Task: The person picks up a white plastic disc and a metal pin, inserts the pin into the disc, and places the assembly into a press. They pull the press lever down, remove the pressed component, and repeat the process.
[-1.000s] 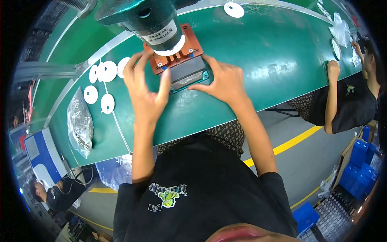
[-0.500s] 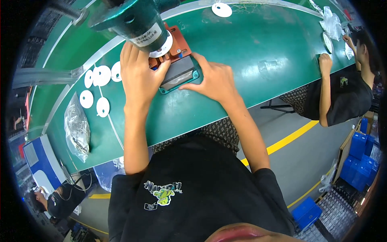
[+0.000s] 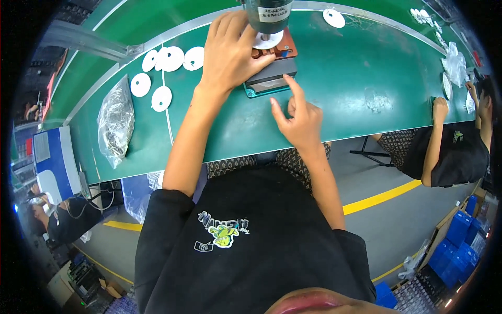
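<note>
My left hand (image 3: 230, 52) reaches in beside a dark green machine head (image 3: 268, 18) at the back of the table. Its thumb and fingertips meet low under a white disc (image 3: 269, 41), at the front of an orange-brown fixture (image 3: 285, 48). What they pinch is hidden. In front of the fixture is a dark grey block (image 3: 272, 70) on a green base plate (image 3: 256, 94). My right hand (image 3: 303, 118) hangs just nearer to me, with thumb and index finger apart and nothing in it. Its index fingertip comes close to the block's near right corner.
Several white discs (image 3: 161, 99) with holes lie to the left, by a clear bag of small metal parts (image 3: 116, 123). Another white disc (image 3: 333, 18) lies at the back. A co-worker (image 3: 457, 152) sits at the right, near a clear plastic bag (image 3: 455, 65).
My right hand has come away from the block's right side toward me, its fingers now off the fixture. The left hand stays at the fixture. The whole view has shifted.
</note>
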Motion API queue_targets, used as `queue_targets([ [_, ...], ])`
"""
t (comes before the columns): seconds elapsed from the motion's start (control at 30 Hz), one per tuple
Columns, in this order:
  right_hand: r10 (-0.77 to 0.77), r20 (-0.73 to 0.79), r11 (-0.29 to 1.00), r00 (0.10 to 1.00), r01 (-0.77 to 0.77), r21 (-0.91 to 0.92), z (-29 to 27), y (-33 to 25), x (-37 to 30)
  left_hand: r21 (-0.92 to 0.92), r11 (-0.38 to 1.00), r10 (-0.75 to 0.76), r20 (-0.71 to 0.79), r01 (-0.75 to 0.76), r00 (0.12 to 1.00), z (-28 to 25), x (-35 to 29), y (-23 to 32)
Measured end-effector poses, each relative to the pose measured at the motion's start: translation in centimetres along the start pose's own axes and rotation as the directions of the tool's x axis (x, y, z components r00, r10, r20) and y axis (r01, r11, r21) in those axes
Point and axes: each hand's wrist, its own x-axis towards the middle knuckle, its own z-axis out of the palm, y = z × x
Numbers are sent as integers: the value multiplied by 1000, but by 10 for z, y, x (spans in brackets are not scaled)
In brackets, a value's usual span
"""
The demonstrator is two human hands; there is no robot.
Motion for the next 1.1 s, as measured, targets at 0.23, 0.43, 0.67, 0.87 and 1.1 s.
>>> queue_targets([
  [0.23,-12,-50,999,999,13,29,-1,1,-6,-169,983,-93,-134,69,987,-12,-25,31],
  [0.43,-330,-167,940,929,340,36,2,-5,-6,-704,310,-620,359,638,697,-36,-94,94],
  [0.67,-281,-45,956,959,284,68,2,-5,-4,-722,-209,-634,614,659,471,-35,-96,98],
  [0.87,-217,43,973,975,212,88,-2,-10,-12,-682,-238,-503,696,692,512,-50,-104,92],
  [1.1,321,-233,903,918,-370,-217,-42,57,14,-91,870,-480,68,485,875,-103,-137,22],
])
